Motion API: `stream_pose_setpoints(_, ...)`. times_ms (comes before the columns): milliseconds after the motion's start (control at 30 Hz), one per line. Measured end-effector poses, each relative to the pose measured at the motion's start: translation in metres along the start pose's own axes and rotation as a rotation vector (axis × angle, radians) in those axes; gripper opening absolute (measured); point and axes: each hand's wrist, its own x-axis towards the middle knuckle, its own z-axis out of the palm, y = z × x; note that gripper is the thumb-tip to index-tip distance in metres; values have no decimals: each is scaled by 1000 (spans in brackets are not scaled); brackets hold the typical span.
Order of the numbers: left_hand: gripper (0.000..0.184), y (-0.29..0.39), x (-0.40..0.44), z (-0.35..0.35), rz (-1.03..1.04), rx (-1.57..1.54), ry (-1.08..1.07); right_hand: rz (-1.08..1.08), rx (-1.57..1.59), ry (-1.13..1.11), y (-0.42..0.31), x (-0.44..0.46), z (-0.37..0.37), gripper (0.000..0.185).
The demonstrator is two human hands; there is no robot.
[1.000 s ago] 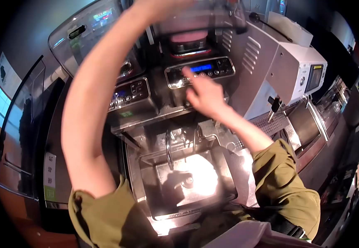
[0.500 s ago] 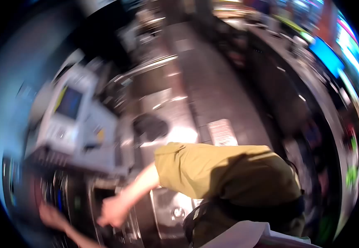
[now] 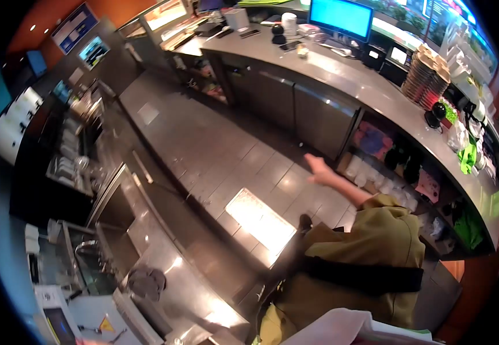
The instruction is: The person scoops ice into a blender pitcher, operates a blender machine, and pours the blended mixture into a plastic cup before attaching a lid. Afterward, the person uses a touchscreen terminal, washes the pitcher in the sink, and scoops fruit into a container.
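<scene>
My right hand [image 3: 321, 171] reaches out from an olive sleeve [image 3: 390, 221], fingers stretched and nothing in them. In the view it lies over the tiled floor, in front of the steel cabinet doors [image 3: 324, 118]. A pinkish sliver at the bottom left edge looks like part of my left hand [image 3: 91, 342]. Its fingers are out of sight, so its hold cannot be made out. Close to that sliver is a white machine [image 3: 45, 296] with a dark display and a yellow warning triangle [image 3: 106, 325]. A dark round object [image 3: 147, 283] rests on the steel counter [image 3: 189, 299].
A long counter [image 3: 330, 72] curves along the right, carrying a blue screen [image 3: 340, 20] and stacked brown containers [image 3: 426, 75]. Shelves below hold cups [image 3: 376, 181] and cloths. A pale rectangular panel [image 3: 259, 221] is on the floor. A sink [image 3: 117, 244] stands at left.
My view has swung right, toward the long counter. My right hand has gone from low beside the machine to out over the floor. My left hand has nearly left the view.
</scene>
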Motion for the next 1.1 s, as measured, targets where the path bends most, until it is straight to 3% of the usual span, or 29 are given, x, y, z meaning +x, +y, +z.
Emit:
stream_pose_setpoints(33, 22, 6, -34, 72, 92, -111, -78, -111, -50, -35, 10, 9, 15, 74)
stream_pose_setpoints(67, 24, 152, -40, 98, -274, -375, -289, -17, -132, -400, -4, 24, 24, 72)
stream_pose_setpoints(100, 25, 231, -59, 139, -173, -525, -490, -106, -43, -560, -37, 31, 4, 65)
stream_pose_setpoints(133, 25, 317, -81, 173, -238, -687, -649, -216, 33, -689, -35, 36, 9, 59)
stream_pose_setpoints(167, 27, 392, -97, 200, -88, -725, -829, -163, 158, -713, -31, 42, -2, 58)
stream_pose_setpoints(200, 26, 503, -93, 192, -115, -502, -1110, -118, 284, -734, -33, 48, -21, 57)
stream_pose_setpoints(233, 24, 574, -121, 197, -214, -935, -1056, -75, 406, -759, -30, 55, -36, 55)
stream_pose_setpoints(267, 24, 633, -163, 225, -230, -1191, -1097, -43, 286, -649, -12, 60, -47, 55)
stream_pose_setpoints(333, 30, 765, -184, 212, -267, -1483, -1298, 34, 24, -436, 38, 56, -84, 53)
stream_pose_setpoints(400, 39, 872, -214, 220, -469, -1857, -1343, 180, 3, -110, 84, 41, -125, 48)
stream_pose_setpoints(467, 43, 961, -241, 235, -569, -1897, -1415, 401, 245, 160, 102, 17, -173, 45)
stream_pose_setpoints(533, 48, 1039, -256, 248, -535, -1838, -1473, 583, 257, 435, 127, -11, -192, 46)
stream_pose_setpoints(600, 54, 1111, -272, 263, -693, -1755, -1539, 686, 363, 513, 182, -57, -177, 44)
stream_pose_setpoints(633, 61, 1145, -279, 277, -590, -1628, -1585, 752, 486, 540, 180, -62, -183, 40)
stream_pose_setpoints(667, 63, 1173, -278, 280, -619, -1603, -1587, 819, 613, 561, 173, -69, -191, 36)
stream_pose_setpoints(800, 78, 1280, -316, 320, -486, -1477, -1376, 949, 536, 694, 185, -83, -207, 38)
stream_pose_setpoints(867, 104, 1307, -292, 316, -505, -1037, -1591, 1109, 535, 751, 182, -74, -229, 39)
stream_pose_setpoints(933, 107, 1340, -300, 314, -450, -907, -1241, 1171, 505, 779, 188, -70, -245, 39)
stream_pose_setpoints(1033, 109, 1360, -298, 323, -501, -964, -1224, 1101, 488, 799, 206, -70, -260, 40)
stream_pose_setpoints(1100, 109, 1361, -291, 323, -584, -995, -1316, 1176, 532, 782, 213, -63, -271, 41)
